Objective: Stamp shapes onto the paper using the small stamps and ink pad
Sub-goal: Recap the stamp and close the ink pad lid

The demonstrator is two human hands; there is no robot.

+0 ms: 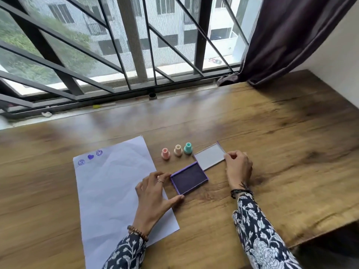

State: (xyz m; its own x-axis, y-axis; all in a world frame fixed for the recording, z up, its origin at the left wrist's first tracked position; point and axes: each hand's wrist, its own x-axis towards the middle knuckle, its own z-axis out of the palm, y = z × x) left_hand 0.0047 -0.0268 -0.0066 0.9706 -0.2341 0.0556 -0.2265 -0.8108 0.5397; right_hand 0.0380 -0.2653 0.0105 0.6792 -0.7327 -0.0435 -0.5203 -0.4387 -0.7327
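Observation:
A white sheet of paper [114,191] lies on the wooden table [272,142], with three purple prints near its top left corner. The purple ink pad [189,178] lies open to the right of the paper, its lid [209,156] folded back flat. My left hand [155,193] grips the pad's base at its left edge, thumb at the near corner. My right hand [238,166] pinches the lid's right edge. Three small stamps stand upright behind the pad: pink [165,153], cream [178,150] and teal [188,148].
A barred window [116,55] runs along the table's far edge. A dark curtain [291,35] hangs at the right, its hem resting on the table. The table's right near edge [320,235] drops off beside my right forearm.

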